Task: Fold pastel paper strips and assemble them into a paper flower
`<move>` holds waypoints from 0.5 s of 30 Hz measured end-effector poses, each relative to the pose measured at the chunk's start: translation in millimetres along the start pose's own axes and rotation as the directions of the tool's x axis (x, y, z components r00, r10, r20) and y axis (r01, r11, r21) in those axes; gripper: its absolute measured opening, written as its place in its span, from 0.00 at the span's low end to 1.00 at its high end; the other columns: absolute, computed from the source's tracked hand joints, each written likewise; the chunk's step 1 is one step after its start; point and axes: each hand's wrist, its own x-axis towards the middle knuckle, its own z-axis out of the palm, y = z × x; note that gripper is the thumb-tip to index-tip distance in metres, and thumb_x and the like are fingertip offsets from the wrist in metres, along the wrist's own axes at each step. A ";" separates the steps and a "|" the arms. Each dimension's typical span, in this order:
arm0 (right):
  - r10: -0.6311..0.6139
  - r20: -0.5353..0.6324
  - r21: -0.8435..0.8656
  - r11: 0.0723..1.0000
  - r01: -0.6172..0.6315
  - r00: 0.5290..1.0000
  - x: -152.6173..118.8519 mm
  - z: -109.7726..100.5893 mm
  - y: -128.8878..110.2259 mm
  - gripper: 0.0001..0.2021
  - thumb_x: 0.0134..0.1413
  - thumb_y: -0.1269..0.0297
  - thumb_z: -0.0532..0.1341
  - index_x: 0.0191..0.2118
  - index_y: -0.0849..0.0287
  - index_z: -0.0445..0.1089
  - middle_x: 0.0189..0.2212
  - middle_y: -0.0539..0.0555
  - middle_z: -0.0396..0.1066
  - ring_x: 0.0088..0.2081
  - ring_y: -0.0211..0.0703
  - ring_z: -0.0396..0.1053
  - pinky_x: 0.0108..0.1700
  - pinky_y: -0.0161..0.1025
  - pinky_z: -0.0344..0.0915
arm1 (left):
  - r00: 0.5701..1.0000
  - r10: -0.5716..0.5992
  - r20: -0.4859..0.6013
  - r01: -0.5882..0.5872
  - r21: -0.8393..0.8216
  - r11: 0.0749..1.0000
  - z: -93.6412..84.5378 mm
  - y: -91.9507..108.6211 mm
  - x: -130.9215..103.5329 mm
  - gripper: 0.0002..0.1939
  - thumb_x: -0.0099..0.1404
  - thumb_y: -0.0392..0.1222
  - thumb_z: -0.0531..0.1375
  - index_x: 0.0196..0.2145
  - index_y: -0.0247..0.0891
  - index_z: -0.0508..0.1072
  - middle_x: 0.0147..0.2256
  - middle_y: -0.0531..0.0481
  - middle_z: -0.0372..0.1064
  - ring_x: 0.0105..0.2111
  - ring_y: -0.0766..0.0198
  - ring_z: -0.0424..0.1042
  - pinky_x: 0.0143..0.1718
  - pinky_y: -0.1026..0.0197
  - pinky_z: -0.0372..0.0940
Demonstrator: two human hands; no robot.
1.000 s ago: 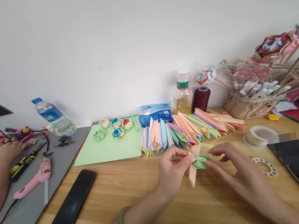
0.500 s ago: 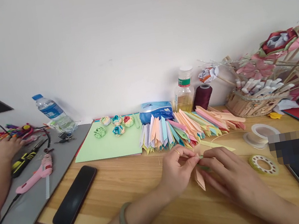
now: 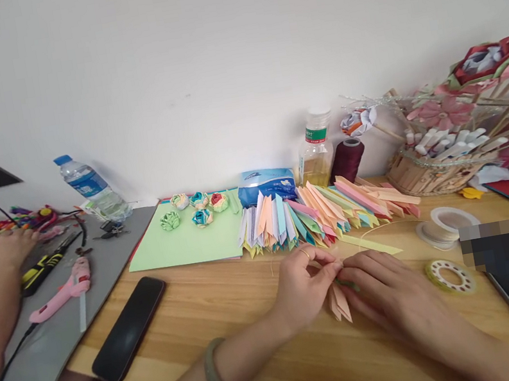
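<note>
My left hand (image 3: 303, 289), with a ring and a bracelet on its arm, pinches folded peach paper pieces (image 3: 339, 306) between thumb and fingers. Their pointed ends hang down below the fingertips. My right hand (image 3: 390, 288) is closed at the same spot, its fingertips meeting those of the left. A bit of green (image 3: 349, 284) shows under the right fingers; most of what they grip is hidden. Behind the hands lies a long row of folded paper strips (image 3: 284, 221) in many colours. A thin thread runs near the row towards a clear spool (image 3: 448, 226).
Paper flowers (image 3: 202, 217) lie on green sheets (image 3: 157, 252). A phone (image 3: 128, 328), tape roll (image 3: 449, 277), tissue pack (image 3: 266, 185), bottle (image 3: 314, 154), dark thread cone (image 3: 347, 160) and basket (image 3: 432, 177) stand around. At left, another person's hands (image 3: 6, 251) work near a pink glue gun (image 3: 64, 290).
My right fingers have drawn in closer over the joint, and the peach paper has turned slightly so more of its folds show. The view has shifted a little.
</note>
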 end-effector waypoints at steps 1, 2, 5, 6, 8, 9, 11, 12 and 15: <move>0.002 0.004 0.004 1.000 -0.002 1.000 -0.1 0.4 0.0 0.06 0.56 0.67 0.52 0.36 0.59 0.66 0.32 0.56 0.68 0.34 0.44 0.65 0.35 0.41 0.63 | 1.000 -0.004 -0.002 0.004 -0.001 1.000 0.2 -0.7 0.1 0.06 0.56 0.40 0.58 0.26 0.34 0.69 0.29 0.48 0.67 0.31 0.65 0.67 0.32 0.64 0.63; 0.008 0.009 0.011 1.000 -0.008 1.000 -0.2 0.7 0.1 0.06 0.56 0.67 0.53 0.35 0.59 0.66 0.32 0.56 0.68 0.34 0.44 0.64 0.35 0.41 0.63 | 1.000 -0.013 -0.004 0.013 -0.007 1.000 0.4 -1.2 0.2 0.06 0.56 0.40 0.58 0.26 0.34 0.69 0.29 0.48 0.67 0.31 0.65 0.67 0.32 0.64 0.63; 0.055 0.008 0.079 0.995 -0.055 0.998 -0.8 -0.4 0.1 0.05 0.56 0.68 0.53 0.33 0.58 0.66 0.31 0.55 0.68 0.33 0.43 0.64 0.34 0.41 0.63 | 0.999 -0.046 -0.001 0.046 -0.034 0.998 0.9 -1.2 0.4 0.06 0.56 0.40 0.58 0.26 0.34 0.68 0.29 0.49 0.67 0.31 0.65 0.67 0.33 0.63 0.63; 0.079 0.002 0.125 0.989 -0.079 0.997 -1.1 -1.4 0.1 0.05 0.56 0.68 0.53 0.33 0.58 0.65 0.31 0.55 0.68 0.33 0.43 0.64 0.34 0.40 0.63 | 0.999 -0.053 -0.002 0.052 -0.039 0.998 1.0 -0.7 0.3 0.06 0.56 0.39 0.58 0.26 0.34 0.68 0.29 0.49 0.67 0.31 0.65 0.67 0.33 0.64 0.62; 0.156 -0.022 0.230 0.962 -0.147 0.987 -1.8 -3.7 0.2 0.05 0.56 0.69 0.53 0.34 0.57 0.65 0.30 0.54 0.67 0.32 0.41 0.65 0.33 0.39 0.64 | 0.998 -0.056 -0.004 0.056 -0.042 0.998 1.3 0.8 -0.2 0.05 0.56 0.40 0.58 0.26 0.35 0.68 0.28 0.49 0.67 0.30 0.66 0.66 0.32 0.64 0.62; 0.198 -0.045 0.271 0.946 -0.179 0.979 -2.3 -4.6 0.3 0.04 0.56 0.69 0.53 0.35 0.56 0.64 0.30 0.54 0.67 0.32 0.41 0.65 0.33 0.38 0.64 | 0.999 -0.054 -0.006 0.054 -0.043 0.998 1.4 1.4 -0.7 0.06 0.56 0.40 0.58 0.26 0.34 0.68 0.28 0.50 0.66 0.29 0.66 0.66 0.31 0.65 0.61; 0.260 -0.090 0.305 0.926 -0.222 0.961 -3.4 -5.0 0.7 0.04 0.56 0.69 0.53 0.36 0.56 0.65 0.30 0.53 0.66 0.33 0.41 0.65 0.33 0.37 0.65 | 0.999 -0.041 -0.005 0.041 -0.051 0.998 1.6 2.0 -1.6 0.06 0.56 0.40 0.58 0.26 0.34 0.68 0.26 0.50 0.65 0.27 0.67 0.65 0.30 0.65 0.61; 0.270 -0.109 0.302 0.926 -0.227 0.957 -3.8 -4.4 1.2 0.04 0.56 0.69 0.54 0.36 0.56 0.65 0.30 0.53 0.66 0.33 0.41 0.65 0.33 0.37 0.64 | 1.000 -0.031 0.000 0.030 -0.059 0.998 1.7 1.9 -2.0 0.07 0.57 0.40 0.58 0.25 0.34 0.67 0.26 0.51 0.64 0.27 0.67 0.64 0.30 0.65 0.61; 0.227 -0.129 0.267 0.945 -0.187 0.965 -4.3 -0.4 3.3 0.05 0.55 0.70 0.55 0.35 0.56 0.67 0.29 0.53 0.65 0.32 0.41 0.64 0.31 0.37 0.63 | 1.000 0.005 0.009 -0.005 -0.063 0.998 1.6 -0.4 -3.1 0.07 0.57 0.40 0.57 0.25 0.34 0.66 0.27 0.50 0.63 0.28 0.67 0.64 0.31 0.65 0.61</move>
